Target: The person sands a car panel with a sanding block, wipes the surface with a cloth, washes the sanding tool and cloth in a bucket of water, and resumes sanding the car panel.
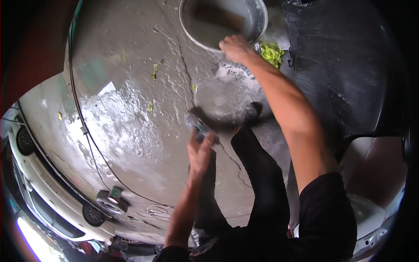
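My right hand [238, 49] reaches far forward to the near rim of a round metal basin [182, 25], which holds murky liquid. Its fingers are curled at the rim; whether they grip the rim or something small is hidden. Lower down, my left hand [201, 150] hangs in front of my left shoe [192, 118], thumb and forefinger apart. I see nothing held in it, though it is slightly blurred. A bunch of yellow-green leaves or crumpled material [272, 54] lies right of the basin, beside my right forearm.
Wet, cracked concrete floor [152, 91] carries scattered green scraps. A dark panel [336, 83] spans the right side. Black cable [107, 159] runs along the left, near a loose wheel [111, 203] and a white car [52, 187]. My right shoe [252, 112] stands ahead.
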Demonstrator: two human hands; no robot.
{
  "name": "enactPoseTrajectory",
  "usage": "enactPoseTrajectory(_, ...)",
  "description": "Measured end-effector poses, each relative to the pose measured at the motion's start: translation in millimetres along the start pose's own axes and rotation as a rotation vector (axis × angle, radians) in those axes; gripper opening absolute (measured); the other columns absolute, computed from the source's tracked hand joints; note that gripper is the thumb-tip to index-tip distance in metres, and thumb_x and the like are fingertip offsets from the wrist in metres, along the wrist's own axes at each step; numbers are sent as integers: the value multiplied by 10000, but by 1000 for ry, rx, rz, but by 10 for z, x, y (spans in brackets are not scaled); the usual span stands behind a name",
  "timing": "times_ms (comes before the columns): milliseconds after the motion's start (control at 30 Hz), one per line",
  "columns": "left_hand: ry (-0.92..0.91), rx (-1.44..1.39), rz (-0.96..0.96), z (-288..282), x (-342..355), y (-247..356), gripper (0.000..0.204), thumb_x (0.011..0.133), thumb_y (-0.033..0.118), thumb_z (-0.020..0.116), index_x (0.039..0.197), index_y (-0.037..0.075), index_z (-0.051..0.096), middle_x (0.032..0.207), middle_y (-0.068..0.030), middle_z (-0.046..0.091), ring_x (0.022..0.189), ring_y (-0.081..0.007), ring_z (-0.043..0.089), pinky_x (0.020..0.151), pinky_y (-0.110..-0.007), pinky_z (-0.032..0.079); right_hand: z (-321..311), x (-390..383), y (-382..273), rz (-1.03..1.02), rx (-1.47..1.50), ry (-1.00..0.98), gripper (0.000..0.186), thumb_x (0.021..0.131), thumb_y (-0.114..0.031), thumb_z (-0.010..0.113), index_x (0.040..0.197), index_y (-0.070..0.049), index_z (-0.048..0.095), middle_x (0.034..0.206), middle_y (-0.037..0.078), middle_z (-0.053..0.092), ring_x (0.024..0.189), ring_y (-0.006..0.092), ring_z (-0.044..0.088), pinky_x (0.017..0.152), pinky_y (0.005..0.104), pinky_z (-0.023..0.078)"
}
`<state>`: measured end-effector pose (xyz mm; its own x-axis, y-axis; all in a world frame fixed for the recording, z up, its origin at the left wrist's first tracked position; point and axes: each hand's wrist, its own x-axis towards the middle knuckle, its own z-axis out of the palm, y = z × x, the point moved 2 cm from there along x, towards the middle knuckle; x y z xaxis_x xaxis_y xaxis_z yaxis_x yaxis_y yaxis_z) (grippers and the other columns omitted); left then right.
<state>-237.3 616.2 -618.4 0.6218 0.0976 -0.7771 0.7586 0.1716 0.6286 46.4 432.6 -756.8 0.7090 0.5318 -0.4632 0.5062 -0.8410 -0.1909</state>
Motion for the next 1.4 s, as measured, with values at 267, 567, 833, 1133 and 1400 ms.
enactPoseTrajectory(267,-24,722,440,367,1231,1150,626,822,315,771,1297,-30,554,969,-171,732,871,-271,712,814,-370,556,673,-888,-836,-68,128,65,150,823,-189,646,818,-125,781,808,91,739,825,310,728,730,464,577)
enactPoseTrajectory(567,-332,1351,39,579,2108,-715,543,760,329,753,1174,-5,648,1081,-284,704,1049,-421,688,908,-501,539,1508,-2136,-1781,117,231,-53,231,886,-200,597,970,-83,778,1033,137,673,1012,282,666,802,417,529)
enactPoseTrajectory(833,-349,1323,72,485,2060,-1618,532,813,402,750,1160,1,704,1129,-235,709,1070,-388,688,944,-474,536,1229,-2248,-1616,96,704,-217,325,856,-282,741,1069,-41,697,1099,183,640,1043,323,625,870,455,515)
enactPoseTrajectory(1133,-321,-317,-240,218,623,-222,401,908,214,764,1223,55,574,1029,-46,668,873,-170,662,728,-336,536,56,-2822,-1573,509,1127,589,291,959,-112,671,1233,-18,689,1057,176,685,925,274,680,827,348,529)
enactPoseTrajectory(1400,-195,-56,230,151,-637,1166,669,820,166,856,1301,-67,455,1170,-151,624,1050,-215,637,883,-391,537,-1489,-3098,-2003,328,1015,618,611,801,-265,853,1296,12,626,1028,198,675,930,337,679,814,389,538)
